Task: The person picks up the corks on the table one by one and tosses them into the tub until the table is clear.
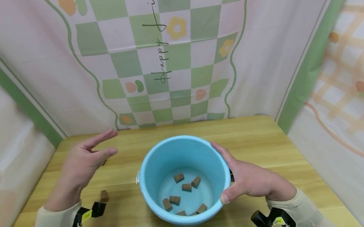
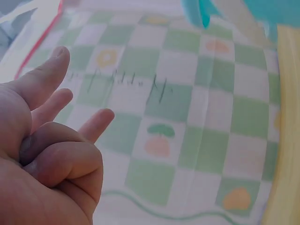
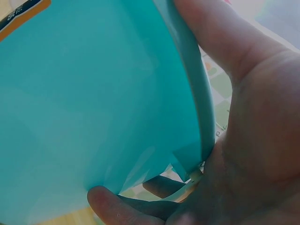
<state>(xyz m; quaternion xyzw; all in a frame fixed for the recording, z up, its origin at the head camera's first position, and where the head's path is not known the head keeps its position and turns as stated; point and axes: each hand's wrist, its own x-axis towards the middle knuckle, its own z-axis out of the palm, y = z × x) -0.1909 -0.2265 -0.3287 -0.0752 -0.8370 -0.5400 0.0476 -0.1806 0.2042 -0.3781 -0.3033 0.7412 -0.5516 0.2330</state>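
Observation:
A light blue bucket [image 1: 183, 152] is in front of me, its mouth facing the head camera. Several brown corks [image 1: 186, 187] lie scattered over its floor. My right hand [image 1: 254, 179] grips the bucket's right side, thumb at the rim and fingers against the outer wall [image 3: 103, 108], as the right wrist view shows. To the left of the bucket, my left hand [image 1: 78, 164] hovers over the table with nothing in it. Its thumb and some fingers [image 2: 97, 125] are extended, while others curl toward the palm. Near the left wrist, a single cork [image 1: 103, 196] sits on the table.
The wooden table [image 1: 123, 139] reaches back to a checked green and white cloth [image 1: 177, 56]. Patterned cloth hangs on both sides too. A white handle end [image 1: 138, 177] juts from the bucket's left side. A small dark thing [image 1: 104, 162] shows partly behind the left thumb.

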